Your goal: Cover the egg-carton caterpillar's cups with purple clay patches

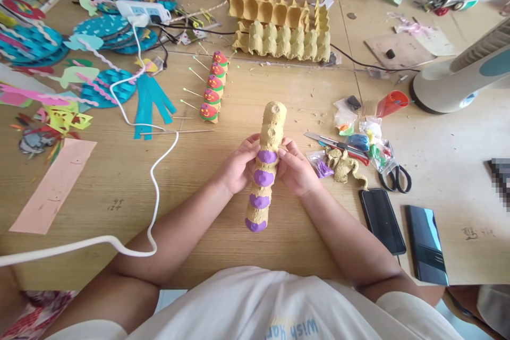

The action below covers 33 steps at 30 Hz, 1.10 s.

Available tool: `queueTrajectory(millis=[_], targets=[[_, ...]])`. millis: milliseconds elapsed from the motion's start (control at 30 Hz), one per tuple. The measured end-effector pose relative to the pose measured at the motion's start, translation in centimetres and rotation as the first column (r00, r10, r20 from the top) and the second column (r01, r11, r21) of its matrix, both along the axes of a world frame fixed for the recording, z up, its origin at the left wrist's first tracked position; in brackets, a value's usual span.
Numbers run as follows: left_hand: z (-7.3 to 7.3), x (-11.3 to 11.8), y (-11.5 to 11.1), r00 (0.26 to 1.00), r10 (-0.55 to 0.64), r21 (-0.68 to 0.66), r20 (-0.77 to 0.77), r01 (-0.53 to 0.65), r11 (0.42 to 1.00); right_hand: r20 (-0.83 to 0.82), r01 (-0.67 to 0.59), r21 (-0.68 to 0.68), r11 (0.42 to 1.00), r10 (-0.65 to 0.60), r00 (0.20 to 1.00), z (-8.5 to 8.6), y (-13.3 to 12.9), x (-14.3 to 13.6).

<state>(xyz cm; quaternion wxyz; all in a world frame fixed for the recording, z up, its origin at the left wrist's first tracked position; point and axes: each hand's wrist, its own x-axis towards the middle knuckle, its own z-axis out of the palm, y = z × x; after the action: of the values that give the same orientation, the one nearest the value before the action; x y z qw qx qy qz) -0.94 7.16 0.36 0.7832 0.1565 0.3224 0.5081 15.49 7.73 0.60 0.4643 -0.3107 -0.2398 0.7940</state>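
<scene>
Between my two hands is an egg-carton strip (273, 130), a tan row of bumps held above the table with its far end tilted up. Purple clay patches (263, 178) cover several bumps on the near part, while the far part is bare. My left hand (240, 167) grips the strip's left edge near the middle, thumb on top. On the opposite edge, my right hand (297, 170) pinches it beside the farthest purple patch. Purple clay (324, 169) in a plastic bag lies right of my right hand, close to a torn carton scrap (343, 166).
A painted red-and-green carton strip (213, 87) with toothpicks lies ahead. Egg cartons (285, 40) stand behind it. On the right are a utility knife (338, 146), scissors (396, 178), two phones (382, 220) and a fan (446, 85). A white cord (155, 180) crosses the left side.
</scene>
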Motion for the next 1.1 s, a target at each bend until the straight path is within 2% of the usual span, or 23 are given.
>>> queueTrajectory(millis=[267,533,733,833,933,1033,1100], targets=[[-0.9,0.0,-0.1,1.000,-0.015,0.019,-0.027,0.015,1.000,-0.014,0.043,0.001,0.999,-0.043,0.999,0.1,-0.1,-0.2],[-0.1,0.3,0.1,1.000,-0.016,0.036,0.009,0.016,0.999,0.001,0.013,0.033,0.999,-0.013,1.000,-0.1,-0.1,-0.1],[-0.3,0.2,0.3,0.999,0.033,0.028,0.019,-0.033,0.999,0.086,-0.040,0.116,0.992,0.030,0.996,-0.1,0.2,0.1],[-0.3,0.2,0.2,0.999,0.044,0.007,0.003,-0.044,0.999,0.134,-0.012,0.151,0.988,-0.008,0.991,-0.5,0.3,0.1],[-0.1,0.3,0.1,0.999,0.036,0.010,-0.011,-0.036,0.999,0.130,0.068,0.174,0.982,-0.092,0.987,-0.9,0.4,0.0],[-0.1,0.4,-0.1,0.998,0.048,0.039,-0.035,-0.047,0.998,0.109,0.132,0.176,0.976,-0.152,0.982,-0.8,0.4,-0.1],[-0.1,0.5,-0.1,0.996,0.060,0.049,-0.066,-0.057,0.997,0.118,0.132,0.189,0.973,-0.156,0.981,-0.6,0.4,-0.2]])
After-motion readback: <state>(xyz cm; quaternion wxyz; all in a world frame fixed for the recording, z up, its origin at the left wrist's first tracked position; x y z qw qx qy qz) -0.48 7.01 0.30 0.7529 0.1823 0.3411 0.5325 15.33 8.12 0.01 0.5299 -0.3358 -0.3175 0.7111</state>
